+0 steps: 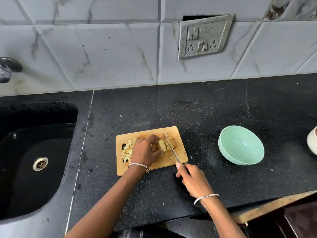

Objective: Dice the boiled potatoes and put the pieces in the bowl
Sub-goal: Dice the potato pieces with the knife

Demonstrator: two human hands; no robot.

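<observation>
Slicing through a boiled potato [162,146] on the wooden cutting board [163,161], the person is working the knife [172,149] with the right hand [193,179], whose fingers are curling round the handle while the forefinger is stretching toward the blade. The left hand [145,150] is arching over the potato, its fingertips pinching the sliced block together just beside the blade. Diced pieces [127,150] are lying heaped at the left end of the board, partly under that hand. The green bowl [240,143] is sitting on the dark counter [205,117] to the right, apart from the board and apparently holding nothing.

The nearest danger is probably to the left fingertips, which are resting so close to the edge. A boiled potato is likely soft and slippery, so the block may be sliding or crumbling under pressure and drawing the blade toward them. The slices may also be splaying apart, giving uneven dice. Crumbs [171,158] are lying near the board's right end, and more could be rolling onto the counter. The board itself could be skidding on the polished stone if the cut is pushing sideways. Carrying pieces across the gap to the bowl is looking like another point where some could be dropping.
</observation>
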